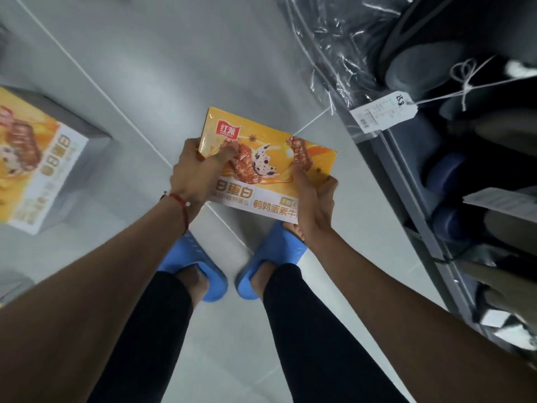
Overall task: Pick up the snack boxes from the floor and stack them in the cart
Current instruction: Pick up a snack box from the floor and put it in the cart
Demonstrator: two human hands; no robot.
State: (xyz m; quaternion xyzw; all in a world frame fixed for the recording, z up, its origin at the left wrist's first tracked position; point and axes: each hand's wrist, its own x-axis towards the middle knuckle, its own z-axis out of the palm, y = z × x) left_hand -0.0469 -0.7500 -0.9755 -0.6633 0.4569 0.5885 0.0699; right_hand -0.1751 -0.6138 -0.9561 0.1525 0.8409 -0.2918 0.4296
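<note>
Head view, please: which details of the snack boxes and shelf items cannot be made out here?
Head view only:
- Held snack box: lower print covered by the left hand and right hand.
- Second snack box: cut by the left edge, blurred.
- Hanging tag: print too small to read.

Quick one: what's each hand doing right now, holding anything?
Left hand: closed, gripping the left edge of the snack box.
Right hand: closed, gripping the same snack box at its near right corner.
</note>
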